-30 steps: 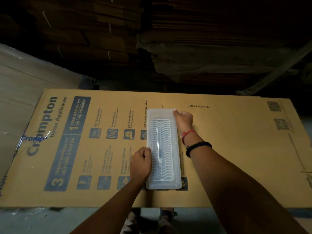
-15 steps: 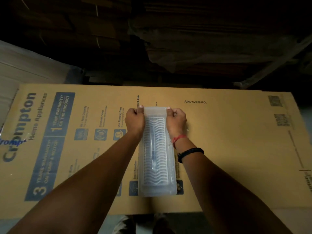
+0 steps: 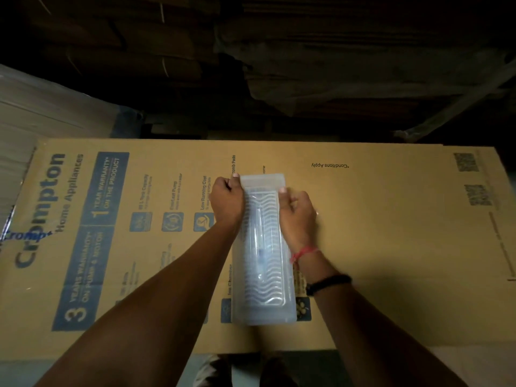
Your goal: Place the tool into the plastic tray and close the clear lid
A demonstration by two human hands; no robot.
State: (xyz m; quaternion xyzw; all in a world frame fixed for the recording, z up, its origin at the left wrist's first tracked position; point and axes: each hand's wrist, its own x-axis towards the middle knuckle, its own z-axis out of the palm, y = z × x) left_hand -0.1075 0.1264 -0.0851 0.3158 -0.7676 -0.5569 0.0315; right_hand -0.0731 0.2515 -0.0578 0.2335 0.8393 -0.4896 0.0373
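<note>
A long translucent plastic tray (image 3: pixel 264 311) with a ribbed, wavy surface lies lengthwise on a flat cardboard box (image 3: pixel 391 247). Its clear lid sits down over it. A slim tool (image 3: pixel 260 247) shows dimly through the lid, lying along the tray's middle. My left hand (image 3: pixel 227 201) grips the tray's far left edge, thumb on the top corner. My right hand (image 3: pixel 297 212) presses on the far right edge, a little nearer to me than the left. A red thread and a black band circle my right wrist.
The printed cardboard box (image 3: pixel 92 219) serves as the work surface. Dark stacked cardboard (image 3: pixel 335 65) fills the background. A pale wrapped stack (image 3: pixel 42 115) stands at the far left. Feet on the floor (image 3: pixel 223 370) show below the box's near edge.
My left hand went from the tray's near left side to its far left corner. My right hand has slid slightly back along the right edge.
</note>
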